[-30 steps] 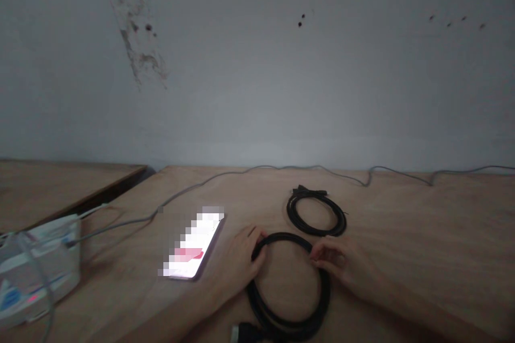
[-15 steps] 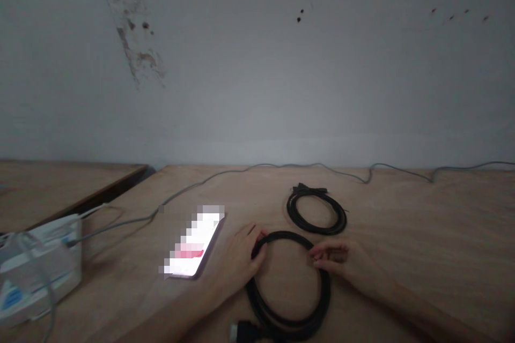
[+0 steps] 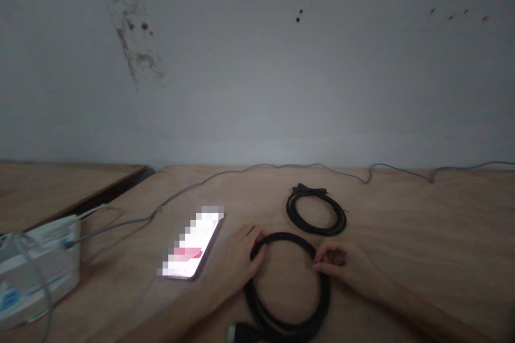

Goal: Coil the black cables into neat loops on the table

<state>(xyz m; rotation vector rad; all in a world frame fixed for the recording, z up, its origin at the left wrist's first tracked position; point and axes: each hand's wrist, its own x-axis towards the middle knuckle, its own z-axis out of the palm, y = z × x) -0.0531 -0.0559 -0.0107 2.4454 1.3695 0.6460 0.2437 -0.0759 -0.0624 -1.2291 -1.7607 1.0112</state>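
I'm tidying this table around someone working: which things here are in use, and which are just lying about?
In use: left hand and right hand, both on the larger coiled black cable.

Lying about: smaller coiled black cable, smartphone, thin grey cable, white box.

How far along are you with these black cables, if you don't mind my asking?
The farther black cable coil looks done, lying in a tidy ring on the wooden table. The nearer black cable coil is in hand, held by the left hand and the right hand. What seems left is securing it: its black plug lies at the near edge, and I see no tie on either coil.
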